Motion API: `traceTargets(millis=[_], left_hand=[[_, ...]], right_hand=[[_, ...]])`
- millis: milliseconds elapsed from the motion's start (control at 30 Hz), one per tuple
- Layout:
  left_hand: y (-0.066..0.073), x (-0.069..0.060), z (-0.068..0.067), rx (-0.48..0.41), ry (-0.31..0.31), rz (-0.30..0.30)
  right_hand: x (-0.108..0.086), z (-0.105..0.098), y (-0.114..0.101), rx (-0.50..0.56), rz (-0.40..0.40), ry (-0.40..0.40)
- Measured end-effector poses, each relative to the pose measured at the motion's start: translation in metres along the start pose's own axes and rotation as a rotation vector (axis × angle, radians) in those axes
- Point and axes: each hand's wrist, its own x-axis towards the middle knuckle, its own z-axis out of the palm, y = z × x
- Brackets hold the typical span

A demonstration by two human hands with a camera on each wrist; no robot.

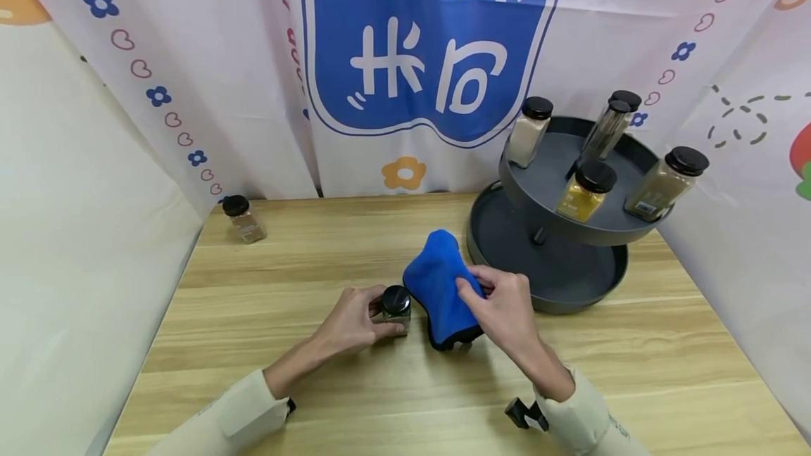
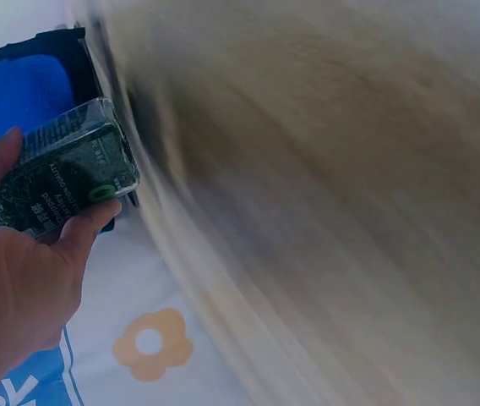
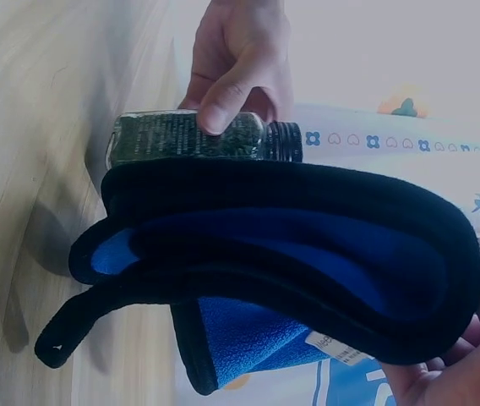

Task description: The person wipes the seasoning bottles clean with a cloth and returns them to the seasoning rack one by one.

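In the head view my left hand (image 1: 357, 320) grips a small square glass jar (image 1: 397, 322) with a black lid, standing near the middle of the wooden table. Dark green flakes show through the jar (image 2: 62, 173) in the left wrist view, with a finger and thumb on its sides. My right hand (image 1: 505, 303) pinches a blue cloth (image 1: 441, 286) with black edging, just right of the jar. Seen from the right wrist, the cloth (image 3: 257, 330) hangs folded, with a black loop and a white label, and covers part of the jar's side.
A two-tier dark grey round rack (image 1: 548, 280) stands at the right back, several spice jars on its upper tier, among them a yellow one (image 1: 586, 192). Another jar with a black lid (image 1: 246, 220) sits at the table's back left. A printed curtain (image 1: 253, 90) hangs behind.
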Motion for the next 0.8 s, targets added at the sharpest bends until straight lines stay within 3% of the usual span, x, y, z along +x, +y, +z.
traceTargets(millis=[400,800], left_hand=[[-0.011,-0.001,0.002,0.034,-0.016,0.003],[-0.014,-0.003,0.002,0.022,0.014,0.046]], right_hand=[[0.0,0.003,0.004,-0.005,0.006,-0.001],[-0.002,0.003,0.006,0.008,0.012,0.005]])
